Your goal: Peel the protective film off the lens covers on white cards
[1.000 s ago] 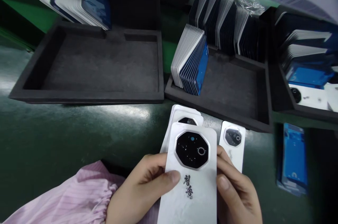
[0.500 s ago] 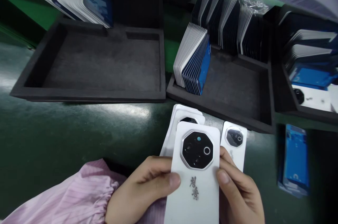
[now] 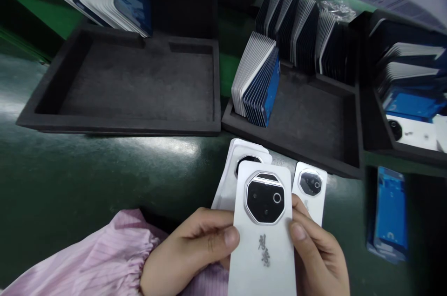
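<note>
Between left hand (image 3: pixel 188 254), right hand (image 3: pixel 319 259) — white panel (image 3: pixel 258 277) held.

White rectangular phone panel (image 3: pixel 262 233) front centre, black rectangular tray (image 3: pixel 132 126) behind left, blue rectangular panels (image 3: pixel 391 210) on dark-green desk (image 3: pixel 87 179), right

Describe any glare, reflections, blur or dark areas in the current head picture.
All in the head view: glare streaks the dark green tabletop below the left black tray; pale bands reflect across the camera window of the held white phone back panel; its lettering looks smeared; the lower right corner is very dark.
</note>
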Tool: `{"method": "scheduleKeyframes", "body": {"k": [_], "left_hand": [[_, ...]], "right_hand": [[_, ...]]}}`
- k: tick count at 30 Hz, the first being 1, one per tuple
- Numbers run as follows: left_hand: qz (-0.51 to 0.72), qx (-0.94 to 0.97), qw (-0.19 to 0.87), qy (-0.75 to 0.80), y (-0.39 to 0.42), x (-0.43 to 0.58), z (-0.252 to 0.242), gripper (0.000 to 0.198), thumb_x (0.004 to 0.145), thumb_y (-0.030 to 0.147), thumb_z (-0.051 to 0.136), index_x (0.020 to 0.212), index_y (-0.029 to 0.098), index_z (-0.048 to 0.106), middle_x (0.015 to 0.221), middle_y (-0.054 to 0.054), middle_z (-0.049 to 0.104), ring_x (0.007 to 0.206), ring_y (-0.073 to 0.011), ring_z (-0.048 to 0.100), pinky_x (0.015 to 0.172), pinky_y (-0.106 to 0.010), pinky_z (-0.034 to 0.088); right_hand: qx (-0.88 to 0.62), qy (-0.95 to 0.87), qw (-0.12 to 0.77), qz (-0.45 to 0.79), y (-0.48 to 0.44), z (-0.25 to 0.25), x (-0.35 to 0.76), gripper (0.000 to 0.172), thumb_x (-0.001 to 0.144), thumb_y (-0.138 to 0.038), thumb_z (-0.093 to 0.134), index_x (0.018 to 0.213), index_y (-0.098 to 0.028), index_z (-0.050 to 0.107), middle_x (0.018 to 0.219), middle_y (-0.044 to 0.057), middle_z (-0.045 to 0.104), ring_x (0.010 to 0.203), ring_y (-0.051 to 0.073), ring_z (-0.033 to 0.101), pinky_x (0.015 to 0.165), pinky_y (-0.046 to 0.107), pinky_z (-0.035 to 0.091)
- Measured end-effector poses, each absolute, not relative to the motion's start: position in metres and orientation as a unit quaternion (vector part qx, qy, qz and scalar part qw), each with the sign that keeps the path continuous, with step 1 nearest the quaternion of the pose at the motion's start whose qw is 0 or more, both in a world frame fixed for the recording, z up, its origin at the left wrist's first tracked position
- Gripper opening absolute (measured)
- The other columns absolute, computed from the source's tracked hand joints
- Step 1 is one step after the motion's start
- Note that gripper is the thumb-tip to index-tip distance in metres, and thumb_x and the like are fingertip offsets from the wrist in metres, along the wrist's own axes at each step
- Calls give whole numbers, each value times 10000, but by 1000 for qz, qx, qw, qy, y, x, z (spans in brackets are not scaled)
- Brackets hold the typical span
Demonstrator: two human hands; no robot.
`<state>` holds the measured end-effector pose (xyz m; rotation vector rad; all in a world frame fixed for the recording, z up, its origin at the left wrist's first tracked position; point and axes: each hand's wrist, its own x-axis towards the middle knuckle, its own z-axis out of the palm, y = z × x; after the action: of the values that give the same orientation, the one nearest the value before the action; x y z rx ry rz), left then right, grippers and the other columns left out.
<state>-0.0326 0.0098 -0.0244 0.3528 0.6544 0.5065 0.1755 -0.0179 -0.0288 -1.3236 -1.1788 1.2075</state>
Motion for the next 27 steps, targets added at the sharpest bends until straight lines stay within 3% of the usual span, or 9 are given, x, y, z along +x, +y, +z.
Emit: {"method": "scheduleKeyframes", "body": {"k": [8, 16, 27], "left_hand": [[315, 268, 869, 271, 14, -29, -25, 368, 968, 540, 675, 1098, 248, 858, 828, -39, 760, 814, -183, 619, 782, -241, 503], [324, 282, 871, 239, 20, -27, -22, 338, 956, 493, 714, 1161, 257, 842, 917, -25, 778, 824, -175, 669, 887, -261, 532], [331, 278, 869, 240, 20, -26, -22, 311, 921, 488, 761, 1105, 257, 858, 962, -31, 799, 857, -182, 708, 868, -246, 550]], "right_hand": [[-604, -330, 488, 536, -20, -22, 165, 141, 935, -386, 741, 1035, -422, 834, 1177, -11, 774, 984, 170, 715, 767, 207, 600], [-583, -323, 508, 546, -19, -26, 163, 147, 939, -373, 738, 1035, -431, 833, 1120, -11, 775, 963, 155, 694, 802, 203, 585], [-567, -345, 519, 539, -22, -29, 165, 179, 943, -346, 734, 1077, -427, 822, 1175, -6, 771, 988, 171, 712, 825, 223, 595]]}}
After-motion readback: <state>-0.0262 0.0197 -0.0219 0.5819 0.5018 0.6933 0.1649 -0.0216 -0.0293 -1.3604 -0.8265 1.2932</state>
